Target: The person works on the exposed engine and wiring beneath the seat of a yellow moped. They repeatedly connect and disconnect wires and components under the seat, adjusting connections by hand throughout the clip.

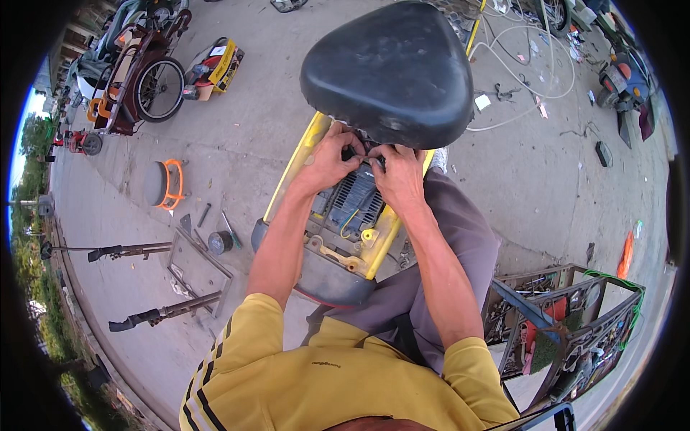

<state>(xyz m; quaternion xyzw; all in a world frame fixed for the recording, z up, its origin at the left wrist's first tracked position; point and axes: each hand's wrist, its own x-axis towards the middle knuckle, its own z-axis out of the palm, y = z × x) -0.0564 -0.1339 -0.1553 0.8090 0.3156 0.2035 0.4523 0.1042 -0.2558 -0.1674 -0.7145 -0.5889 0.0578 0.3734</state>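
A black padded seat [384,68] tops a yellow scooter frame [384,248]. Just below the seat's rear edge, both my hands work close together over a dark recess. My left hand [334,158] has its fingers curled in a pinch, with thumb toward the middle. My right hand [395,172] is bent likewise beside it; what the fingers hold is too small and shadowed to name. Between my forearms lie a finned metal box [353,205] with a yellow wire and a pale metal bracket [330,255]. My purple-trousered leg is at the right.
Orange-framed stool [171,183], hand tools [232,230], round tin [219,242] and metal frame with bars [136,309] lie left. Metal tool cart [557,330] stands lower right; tricycle [140,79] and yellow-red machine [219,61] upper left; hoses [525,97] and parked scooter [622,90] upper right.
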